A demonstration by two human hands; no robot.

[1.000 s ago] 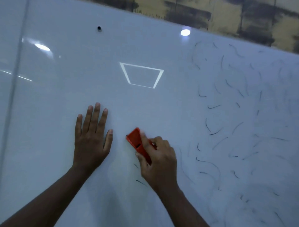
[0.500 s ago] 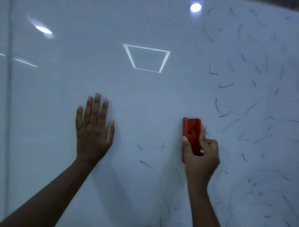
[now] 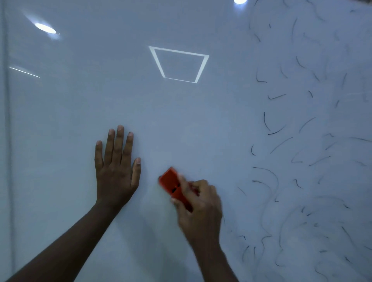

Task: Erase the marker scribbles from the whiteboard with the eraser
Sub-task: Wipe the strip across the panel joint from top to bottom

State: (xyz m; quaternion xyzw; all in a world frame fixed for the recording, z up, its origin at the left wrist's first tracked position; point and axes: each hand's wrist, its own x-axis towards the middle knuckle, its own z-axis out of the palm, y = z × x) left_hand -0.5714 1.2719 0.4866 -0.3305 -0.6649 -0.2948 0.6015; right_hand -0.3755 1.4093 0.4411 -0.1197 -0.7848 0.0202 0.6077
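The left hand (image 3: 116, 171) lies flat against the whiteboard (image 3: 70, 120), palm down, its fingers straight and close together pointing toward 12 o'clock, the thumb spread a little toward 1 o'clock. It grasps nothing.

The right hand (image 3: 198, 209) is curled round the eraser (image 3: 174, 186), thumb on the lower long edge and fingers over the upper one. The hand is blurred, so the exact lie of each finger cannot be told. The eraser is orange-red, pressed face-down on the board, tilted so that its free end points toward 10 o'clock. It sits at about 4 o'clock from the left hand's thumb, near it but apart. Two small dark slots show on its back.

The scribbles (image 3: 302, 161) are thin, dark, curved strokes scattered over the right part of the board, from 1 o'clock down to 5 o'clock of the eraser. The nearest strokes lie at 3 o'clock from the right hand, a short way off. The board under and between the two hands shows no strokes, and the same is true of the board out to 9 o'clock.

Ceiling lights are mirrored in the glossy surface: a bright square outline (image 3: 179, 64) at 12 o'clock from the eraser, an oval glare (image 3: 45, 28) at 10 o'clock and a round spot (image 3: 240, 1) at the top edge.

No container is in view.
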